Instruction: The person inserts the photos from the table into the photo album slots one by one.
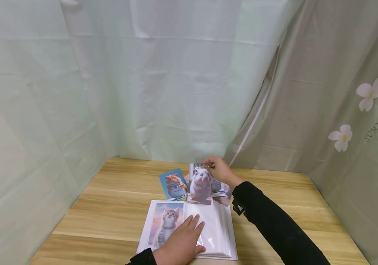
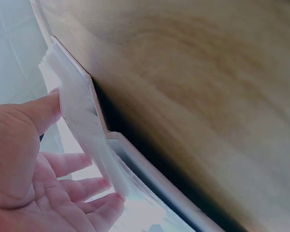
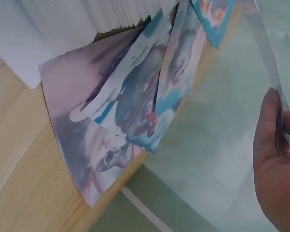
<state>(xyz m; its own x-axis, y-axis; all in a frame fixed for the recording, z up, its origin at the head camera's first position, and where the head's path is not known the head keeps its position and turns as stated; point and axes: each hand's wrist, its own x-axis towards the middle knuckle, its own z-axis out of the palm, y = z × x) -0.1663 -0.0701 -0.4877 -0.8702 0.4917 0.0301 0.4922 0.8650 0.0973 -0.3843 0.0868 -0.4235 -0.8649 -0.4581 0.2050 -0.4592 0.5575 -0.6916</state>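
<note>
An open photo album (image 1: pixel 209 228) lies on the table, with a kitten picture (image 1: pixel 167 224) on its left page and a glossy clear sleeve on the right page. My left hand (image 1: pixel 182 237) rests on the album with fingers spread, and in the left wrist view its fingertips touch the stacked plastic pages (image 2: pixel 82 111). At the top corner, my right hand (image 1: pixel 220 169) pinches a picture card (image 1: pixel 200 186) of a crowned white hamster between thumb and fingers. The card stands raised, its lower edge at the top of the right page. In the right wrist view the card (image 3: pixel 268 43) shows edge-on.
Behind the album lie several loose picture cards (image 3: pixel 135 96), overlapping one another. One blue card (image 1: pixel 174 184) with an orange hamster sits to their left. Pale curtains (image 1: pixel 182 92) surround the wooden table (image 1: pixel 109 206) at the back and sides.
</note>
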